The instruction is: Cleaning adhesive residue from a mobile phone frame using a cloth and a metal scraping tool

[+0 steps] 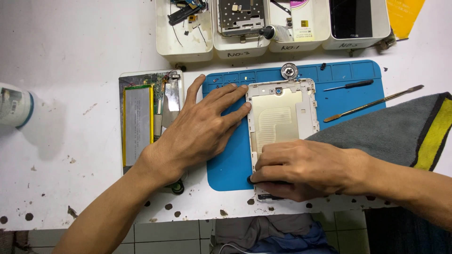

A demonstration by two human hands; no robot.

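A tablet back cover (282, 113), white-rimmed with a gold inner face, lies inside-up on a blue repair mat (351, 101). My left hand (200, 129) rests flat on the mat, its fingertips pressed against the cover's left edge. My right hand (301, 167) covers the lower end of the cover, fingers curled around a small black tool whose tip shows at the cover's lower left corner. To the left lies the opened tablet body (141, 117) with its silver battery and circuit board exposed.
Several white trays (186, 44) holding parts line the back edge. A small screwdriver (351, 85) and a metal pry tool (372, 103) lie on the mat's right side. A grey and yellow cloth (409, 131) lies at right, a white container (14, 106) at far left.
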